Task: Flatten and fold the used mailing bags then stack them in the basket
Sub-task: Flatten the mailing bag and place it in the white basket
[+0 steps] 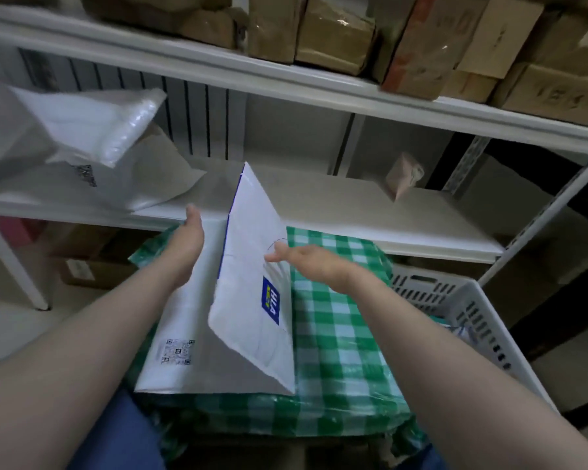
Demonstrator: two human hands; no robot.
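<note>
A white mailing bag point(241, 266) with a blue logo and a QR label lies half folded on a green-and-white checked surface point(340, 337) in front of me. Its right half stands up like a raised flap. My left hand point(187, 242) rests flat on the bag's far left part, fingers straight. My right hand point(306, 262) touches the back of the raised flap with straight fingers. A white slatted basket point(455, 300) stands at the right, partly behind my right arm. More white and grey mailing bags point(82, 144) lie piled on the shelf at the left.
A white metal shelf unit point(319, 198) stands right behind the checked surface. Brown parcels point(353, 32) fill its upper shelf. A small wrapped packet point(403, 174) stands on the middle shelf. Cardboard boxes point(89, 262) sit on the floor under it.
</note>
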